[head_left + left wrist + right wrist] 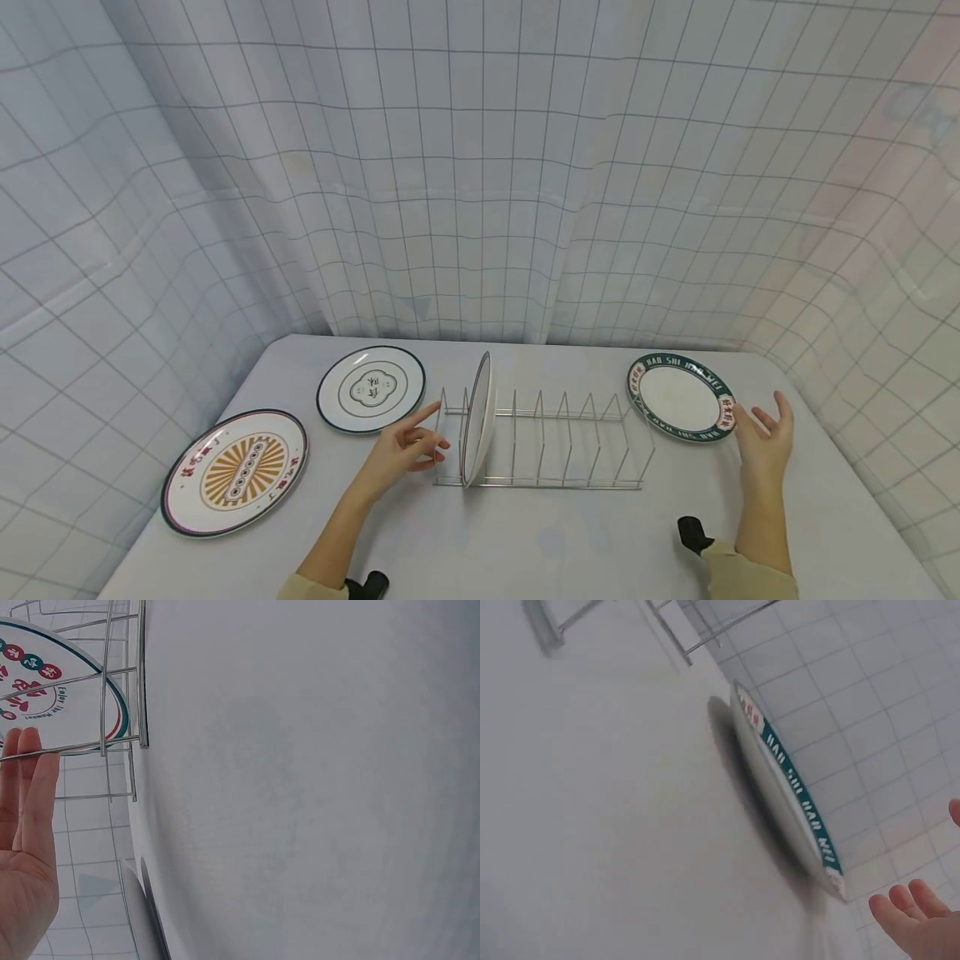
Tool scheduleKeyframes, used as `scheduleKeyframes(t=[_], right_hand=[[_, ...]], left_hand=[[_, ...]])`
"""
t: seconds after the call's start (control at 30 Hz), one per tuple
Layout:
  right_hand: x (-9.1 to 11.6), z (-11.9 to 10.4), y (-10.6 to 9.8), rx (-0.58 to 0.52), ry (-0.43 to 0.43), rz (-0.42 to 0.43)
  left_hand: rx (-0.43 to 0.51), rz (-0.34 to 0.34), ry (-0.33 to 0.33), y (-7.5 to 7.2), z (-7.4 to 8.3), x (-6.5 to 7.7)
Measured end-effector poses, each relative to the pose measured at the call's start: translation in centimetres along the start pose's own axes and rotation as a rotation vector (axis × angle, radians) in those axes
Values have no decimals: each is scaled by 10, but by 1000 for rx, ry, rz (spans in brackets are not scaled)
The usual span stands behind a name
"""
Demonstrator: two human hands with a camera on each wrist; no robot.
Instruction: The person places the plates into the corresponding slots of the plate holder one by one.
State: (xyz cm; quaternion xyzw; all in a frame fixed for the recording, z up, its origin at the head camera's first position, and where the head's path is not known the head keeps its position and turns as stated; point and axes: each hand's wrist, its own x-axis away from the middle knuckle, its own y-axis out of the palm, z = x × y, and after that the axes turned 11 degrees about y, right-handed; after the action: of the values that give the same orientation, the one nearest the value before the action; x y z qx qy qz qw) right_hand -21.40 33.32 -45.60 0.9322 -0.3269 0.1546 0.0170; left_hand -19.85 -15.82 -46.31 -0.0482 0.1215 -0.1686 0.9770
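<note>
A wire plate rack stands mid-table with one plate upright near its left end. At that end is my left hand, index finger stretched toward the end wire. The left wrist view shows its straight fingers right at a rack wire, beside the upright plate, which has red and green print. On the right, my right hand has its fingers spread at the near right rim of an oval plate with a green lettered border. In the right wrist view, that plate lies just beyond the fingertips.
Two more plates lie left of the rack: a white one with a dark rim farther back, and a larger one with an orange sunburst nearer. A white gridded curtain surrounds the white table at the back and sides.
</note>
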Motion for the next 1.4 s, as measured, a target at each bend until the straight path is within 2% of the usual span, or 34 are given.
scheduleKeyframes(t=[0.2, 0.37, 0.53, 0.8, 1.07, 1.3, 1.4], right_hand=[[-14, 18, -2, 53, 117, 13], [-17, 25, 4, 3, 195, -45], [-20, 29, 10, -77, 220, -89], [-29, 34, 11, -134, 277, -83], [-21, 28, -3, -375, 371, -254], [-22, 31, -13, -488, 359, -463], [-23, 33, -16, -520, 361, -522]], left_hand=[[-5, -2, 6, 0, 0, 0], [-5, -4, 6, 0, 0, 0], [28, -6, 1, 1, 1, 1], [50, -7, -2, 1, 0, 1], [42, -1, -12, 1, 1, 1], [50, -3, -5, 1, 2, 1], [46, -3, -4, 1, 2, 1]])
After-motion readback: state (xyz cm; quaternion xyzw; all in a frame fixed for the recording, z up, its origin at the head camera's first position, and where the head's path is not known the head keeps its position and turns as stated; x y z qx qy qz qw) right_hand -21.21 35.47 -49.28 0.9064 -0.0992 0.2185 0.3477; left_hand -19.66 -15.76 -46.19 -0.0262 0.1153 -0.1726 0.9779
